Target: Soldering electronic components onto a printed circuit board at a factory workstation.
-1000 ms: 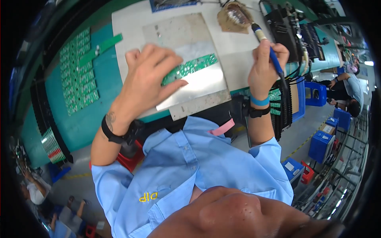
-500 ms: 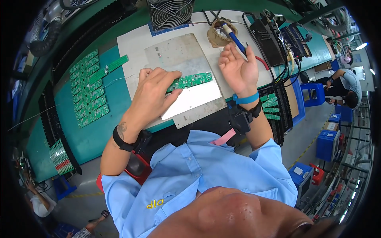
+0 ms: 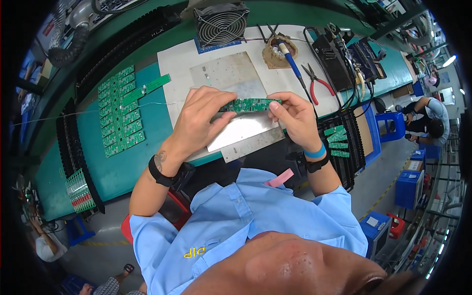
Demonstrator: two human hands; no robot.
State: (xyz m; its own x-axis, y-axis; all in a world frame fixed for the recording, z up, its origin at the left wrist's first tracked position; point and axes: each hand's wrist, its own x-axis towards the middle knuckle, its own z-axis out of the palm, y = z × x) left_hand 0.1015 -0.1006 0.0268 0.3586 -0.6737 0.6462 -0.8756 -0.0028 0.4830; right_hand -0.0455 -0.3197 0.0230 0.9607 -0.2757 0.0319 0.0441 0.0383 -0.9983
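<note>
A narrow green circuit board (image 3: 251, 104) with small parts on its face spans the gap between my hands. My left hand (image 3: 202, 114) pinches its left end, and my right hand (image 3: 296, 118) grips the right end between thumb and fingers. Just below the board lies a shiny metal plate (image 3: 241, 132) on a larger dull sheet (image 3: 228, 69). A soldering iron (image 3: 291, 61) with a blue handle rests in a round holder (image 3: 278, 49) beyond my right hand. Red-handled pliers (image 3: 317, 86) lie to the right of it.
A panel of several joined green boards (image 3: 120, 115) lies on the teal mat at left, with another green strip (image 3: 152, 88) across it. A fan (image 3: 221, 27) stands at the back. Black rack (image 3: 339, 128) at right holds several small boards. Dark boxes with cables (image 3: 329, 59) stand back right.
My right hand has come down from beside the soldering iron and taken hold of the board's right end. The pliers now show fully. My left hand keeps its grip.
</note>
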